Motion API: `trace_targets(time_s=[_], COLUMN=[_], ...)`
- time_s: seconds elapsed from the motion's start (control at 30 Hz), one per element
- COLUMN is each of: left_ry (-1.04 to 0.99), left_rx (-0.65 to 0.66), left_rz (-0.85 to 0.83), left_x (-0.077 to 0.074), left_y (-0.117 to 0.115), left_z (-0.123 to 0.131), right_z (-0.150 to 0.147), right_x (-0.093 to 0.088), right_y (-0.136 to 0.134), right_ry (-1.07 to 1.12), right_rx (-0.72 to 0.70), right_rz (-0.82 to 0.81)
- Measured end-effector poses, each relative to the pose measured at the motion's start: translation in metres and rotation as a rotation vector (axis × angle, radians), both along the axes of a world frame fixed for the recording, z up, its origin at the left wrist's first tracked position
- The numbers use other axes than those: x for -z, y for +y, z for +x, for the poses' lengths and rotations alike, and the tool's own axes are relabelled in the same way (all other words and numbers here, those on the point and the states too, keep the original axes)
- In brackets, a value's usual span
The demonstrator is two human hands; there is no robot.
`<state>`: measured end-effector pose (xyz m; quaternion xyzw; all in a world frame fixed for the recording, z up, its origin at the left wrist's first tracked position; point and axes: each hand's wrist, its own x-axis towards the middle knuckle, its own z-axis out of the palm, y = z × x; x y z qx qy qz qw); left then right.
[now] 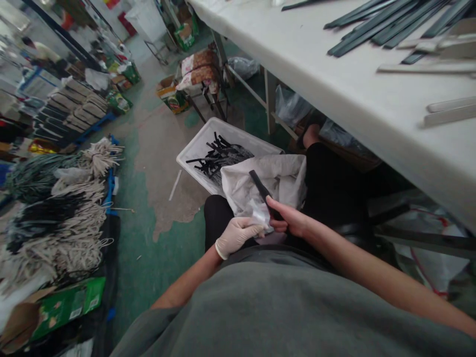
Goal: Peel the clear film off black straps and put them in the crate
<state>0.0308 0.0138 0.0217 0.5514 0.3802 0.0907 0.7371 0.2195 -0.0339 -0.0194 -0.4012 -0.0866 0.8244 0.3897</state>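
My left hand (238, 236), in a pale glove, is closed on a piece of clear plastic film (260, 213) above my lap. Beside it, my bare right hand (288, 218) grips a flat black strip (259, 183), which points up and to the left. The strip's lower end is hidden by my fingers. Beneath both hands a whitish cloth (238, 181) lies across my knees and over the near edge of a white plastic bin (195, 144). Many short black strips (219, 156) lie jumbled in that bin.
A white-topped table (334, 89) runs along the right, bearing dark strips (375, 29) and beige strips (453, 111). Bundles of cords (67, 223) lie at the left. A cushioned stool (199, 69) stands beyond the bin. Another person (44, 52) is far back at left.
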Motion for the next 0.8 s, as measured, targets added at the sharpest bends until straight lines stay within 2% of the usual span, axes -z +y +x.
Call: trace_targets(time_s=[0.1, 0.17, 0.3, 0.37, 0.4, 0.53, 0.6, 0.7, 0.8], left_ry=[0.043, 0.061, 0.021, -0.008, -0.014, 0.006, 0.012, 0.011, 0.041], left_rx=[0.039, 0.038, -0.037, -0.067, -0.065, -0.007, 0.002, -0.015, -0.043], left_rz=[-0.070, -0.117, -0.116, -0.072, -0.050, 0.016, 0.057, 0.125, 0.167], left_x=[-0.003, -0.002, 0.000, 0.000, 0.000, -0.004, -0.005, -0.004, 0.000], left_y=[-0.015, -0.020, -0.019, -0.016, -0.015, -0.011, -0.009, -0.006, -0.001], left_z=[-0.005, -0.009, -0.015, -0.016, -0.016, -0.013, -0.009, -0.005, -0.002], right_z=[-0.004, 0.002, 0.018, 0.023, 0.024, 0.020, 0.016, 0.011, 0.007], right_x=[-0.007, -0.016, -0.031, -0.037, -0.039, -0.046, -0.046, -0.043, -0.036], right_y=[0.010, 0.016, 0.020, 0.017, 0.014, 0.002, -0.003, -0.011, -0.020], right_ry=[0.004, -0.115, -0.641, -0.821, -0.830, -0.644, -0.677, -0.764, -0.751], right_rx=[0.067, 0.136, 0.254, 0.241, 0.206, -0.051, -0.067, -0.004, -0.034], right_rz=[0.080, 0.137, 0.216, 0.247, 0.257, 0.285, 0.282, 0.270, 0.248])
